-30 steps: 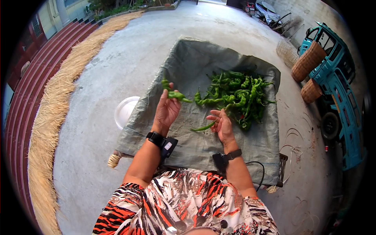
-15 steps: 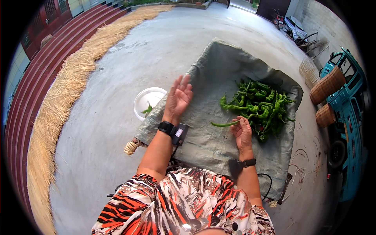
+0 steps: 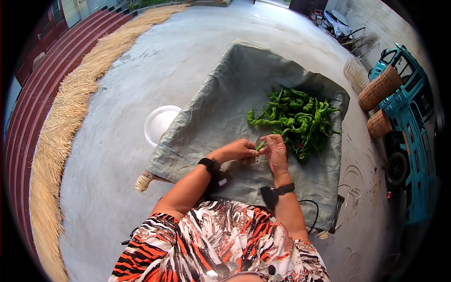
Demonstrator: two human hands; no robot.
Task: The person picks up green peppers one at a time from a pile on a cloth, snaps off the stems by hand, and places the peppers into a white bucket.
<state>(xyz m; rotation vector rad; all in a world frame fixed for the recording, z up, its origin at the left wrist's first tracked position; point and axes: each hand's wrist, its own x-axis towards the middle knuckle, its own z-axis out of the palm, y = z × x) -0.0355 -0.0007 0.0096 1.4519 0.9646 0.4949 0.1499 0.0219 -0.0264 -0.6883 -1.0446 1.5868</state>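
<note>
Over the near half of the grey-green sheet point(image 3: 197, 134), the left hand point(image 3: 239, 151) has its fingers bunched together on one end of a green pepper point(image 3: 260, 145). The right hand point(image 3: 276, 153) pinches it farther along. The hands hide much of it; the left fingertips are hard to make out. A pepper pile point(image 3: 300, 118) lies toward the sheet's right edge.

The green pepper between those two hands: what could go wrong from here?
The green pepper is pinched in the fingers of the left hand and right hand; it might slip or snap. The pile of peppers reaches close to the grey sheet's right edge, so a knock could send some over. The white basin stands past the left edge, so a pepper tossed that way might miss it.
</note>
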